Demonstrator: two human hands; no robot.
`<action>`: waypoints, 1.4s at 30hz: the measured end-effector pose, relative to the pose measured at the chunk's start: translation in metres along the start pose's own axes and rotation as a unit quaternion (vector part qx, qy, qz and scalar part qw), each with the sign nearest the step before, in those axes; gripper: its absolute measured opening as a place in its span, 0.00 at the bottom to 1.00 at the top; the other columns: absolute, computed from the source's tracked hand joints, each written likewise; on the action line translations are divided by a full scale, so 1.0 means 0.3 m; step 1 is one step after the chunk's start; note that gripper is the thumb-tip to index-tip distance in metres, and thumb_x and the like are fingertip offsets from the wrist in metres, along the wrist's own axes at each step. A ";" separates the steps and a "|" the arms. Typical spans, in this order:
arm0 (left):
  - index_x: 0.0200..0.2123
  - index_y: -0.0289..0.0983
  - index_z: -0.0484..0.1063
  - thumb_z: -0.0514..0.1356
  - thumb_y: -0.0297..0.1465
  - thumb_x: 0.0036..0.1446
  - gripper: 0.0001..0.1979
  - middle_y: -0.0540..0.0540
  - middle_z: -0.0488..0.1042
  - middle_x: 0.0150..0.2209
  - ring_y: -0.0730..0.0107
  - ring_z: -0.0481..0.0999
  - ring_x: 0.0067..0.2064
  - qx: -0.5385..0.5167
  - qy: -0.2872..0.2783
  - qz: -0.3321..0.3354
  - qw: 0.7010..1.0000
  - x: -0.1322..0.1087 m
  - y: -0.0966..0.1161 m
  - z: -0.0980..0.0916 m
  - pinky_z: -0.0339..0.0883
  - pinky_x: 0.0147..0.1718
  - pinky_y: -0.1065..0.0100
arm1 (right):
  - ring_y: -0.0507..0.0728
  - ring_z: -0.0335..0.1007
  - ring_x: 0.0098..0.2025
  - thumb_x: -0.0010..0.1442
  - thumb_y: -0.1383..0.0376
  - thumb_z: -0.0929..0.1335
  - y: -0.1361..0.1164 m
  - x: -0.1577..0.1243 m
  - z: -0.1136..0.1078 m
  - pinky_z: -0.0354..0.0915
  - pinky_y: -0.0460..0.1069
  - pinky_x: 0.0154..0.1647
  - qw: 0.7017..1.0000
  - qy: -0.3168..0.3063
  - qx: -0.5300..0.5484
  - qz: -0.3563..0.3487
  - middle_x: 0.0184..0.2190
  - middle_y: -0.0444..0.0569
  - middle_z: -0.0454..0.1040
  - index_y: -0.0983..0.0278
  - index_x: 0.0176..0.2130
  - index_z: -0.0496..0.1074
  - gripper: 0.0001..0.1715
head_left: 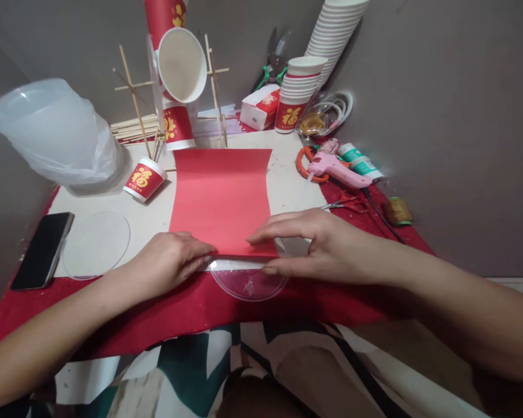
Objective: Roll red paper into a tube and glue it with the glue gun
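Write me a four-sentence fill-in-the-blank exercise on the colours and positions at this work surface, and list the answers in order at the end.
1. The left hand touches the near edge of a sheet whose colour is ____.
2. In the picture, the phone lies to the ____ of the left hand.
3. The body of the glue gun is coloured ____.
4. In the picture, the scissors lie to the ____ of the sheet.

Missing words: red; left; pink; right.

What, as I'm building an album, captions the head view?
Left hand and right hand at a rectangular red paper sheet.
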State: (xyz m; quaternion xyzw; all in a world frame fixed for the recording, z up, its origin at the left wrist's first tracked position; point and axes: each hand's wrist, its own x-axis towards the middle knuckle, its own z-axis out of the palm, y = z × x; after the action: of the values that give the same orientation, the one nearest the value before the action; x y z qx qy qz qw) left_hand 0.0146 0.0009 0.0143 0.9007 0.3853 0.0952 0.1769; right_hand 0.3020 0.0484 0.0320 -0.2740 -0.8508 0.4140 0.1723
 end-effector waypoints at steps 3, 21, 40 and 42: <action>0.48 0.37 0.80 0.54 0.31 0.68 0.15 0.43 0.83 0.36 0.66 0.81 0.35 -0.047 -0.035 -0.030 0.998 0.023 -0.001 -0.016 0.70 0.35 0.69 | 0.55 0.78 0.36 0.63 0.61 0.71 0.005 -0.013 0.047 0.71 0.49 0.38 0.999 0.020 -0.036 -0.013 0.37 0.51 0.82 0.63 0.43 0.80 0.11; 0.46 0.36 0.80 0.61 0.42 0.62 0.18 0.46 0.82 0.39 0.68 0.78 0.35 -0.310 -0.076 -0.219 0.922 0.037 -0.077 -0.046 0.70 0.32 0.71 | 0.56 0.76 0.35 0.57 0.60 0.70 0.097 0.008 0.137 0.71 0.50 0.40 0.971 0.142 0.107 0.157 0.32 0.47 0.81 0.63 0.34 0.78 0.09; 0.46 0.37 0.79 0.61 0.37 0.63 0.13 0.43 0.81 0.44 0.64 0.80 0.44 -0.234 -0.025 -0.136 0.962 0.035 -0.094 -0.012 0.73 0.46 0.64 | 0.61 0.77 0.45 0.65 0.59 0.69 0.141 -0.026 0.160 0.72 0.54 0.44 0.973 0.096 -0.204 -0.042 0.44 0.56 0.81 0.66 0.49 0.78 0.17; 0.46 0.37 0.79 0.60 0.36 0.64 0.12 0.43 0.81 0.43 0.65 0.80 0.44 -0.232 -0.027 -0.123 0.965 0.037 -0.096 -0.012 0.73 0.45 0.65 | 0.62 0.75 0.46 0.64 0.58 0.70 0.138 -0.025 0.159 0.70 0.55 0.45 0.966 0.070 -0.246 -0.042 0.46 0.56 0.80 0.64 0.49 0.77 0.18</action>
State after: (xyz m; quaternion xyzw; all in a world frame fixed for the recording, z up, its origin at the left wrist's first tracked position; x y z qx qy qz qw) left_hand 0.0019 0.0283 0.0068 0.7829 0.4553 0.1356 0.4017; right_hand 0.2965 0.0359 -0.0300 -0.3000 -0.9231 0.1638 0.1762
